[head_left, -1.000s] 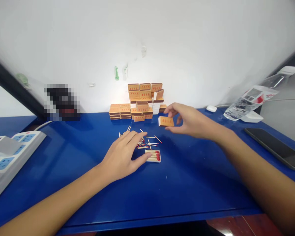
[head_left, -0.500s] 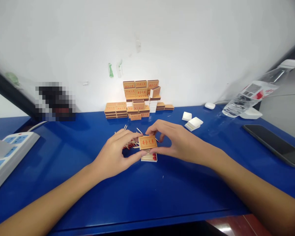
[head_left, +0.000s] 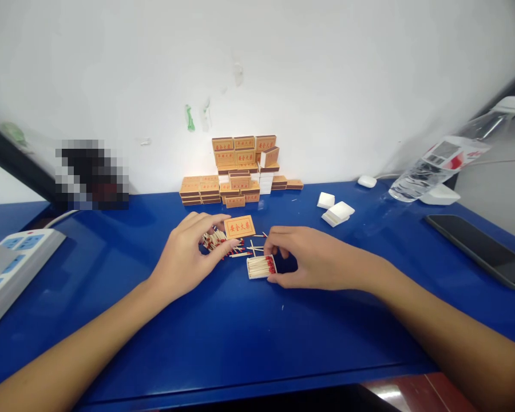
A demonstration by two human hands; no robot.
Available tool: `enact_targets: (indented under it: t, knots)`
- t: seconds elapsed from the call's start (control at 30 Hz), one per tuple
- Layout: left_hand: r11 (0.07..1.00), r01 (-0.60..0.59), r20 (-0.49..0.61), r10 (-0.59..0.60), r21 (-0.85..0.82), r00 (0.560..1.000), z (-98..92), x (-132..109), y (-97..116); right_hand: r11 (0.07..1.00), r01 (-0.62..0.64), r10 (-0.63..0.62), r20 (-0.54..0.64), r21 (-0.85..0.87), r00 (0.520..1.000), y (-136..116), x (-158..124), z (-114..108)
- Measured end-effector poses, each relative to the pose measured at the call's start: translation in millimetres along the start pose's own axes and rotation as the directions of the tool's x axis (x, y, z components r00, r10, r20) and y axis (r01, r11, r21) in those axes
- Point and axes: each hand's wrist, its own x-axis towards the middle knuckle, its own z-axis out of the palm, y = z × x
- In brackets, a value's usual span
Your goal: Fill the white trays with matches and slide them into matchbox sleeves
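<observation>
My left hand (head_left: 191, 249) holds an orange matchbox sleeve (head_left: 239, 227) with red characters between thumb and fingers, raised above loose matches. At the right of it, my right hand (head_left: 302, 257) grips the right end of a white matchbox tray (head_left: 261, 277) by thumb and fingers. Matches (head_left: 260, 266) with red heads lie side by side in this tray, heads toward the right hand. A heap of loose matches (head_left: 214, 240) lies behind the left thumb, partly hidden by the hand, and a few single ones are strewn between the hands.
Stacked matchboxes (head_left: 245, 157) stand against the wall. White matchbox trays (head_left: 338, 213) lie behind my right hand. Farther right are a white earbud case (head_left: 366, 181), a tilted water bottle (head_left: 433, 166) and a phone (head_left: 483, 249). A power strip (head_left: 21, 263) sits at the left.
The sleeve, over the tray before, has moved away up and left in my left hand. My right hand has shifted from the sleeve to the tray, whose matches now show fully.
</observation>
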Motion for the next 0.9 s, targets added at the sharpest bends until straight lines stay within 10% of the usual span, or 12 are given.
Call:
enact_targets:
  t: [0.9]
  knots:
    - [0.954, 0.197, 0.115, -0.175, -0.228, 0.978, 2.1, 0.2, -3.6, 0.867, -0.026, 0.173, -0.251, 0.498, 0.953, 22.3, 7.9, -9.8]
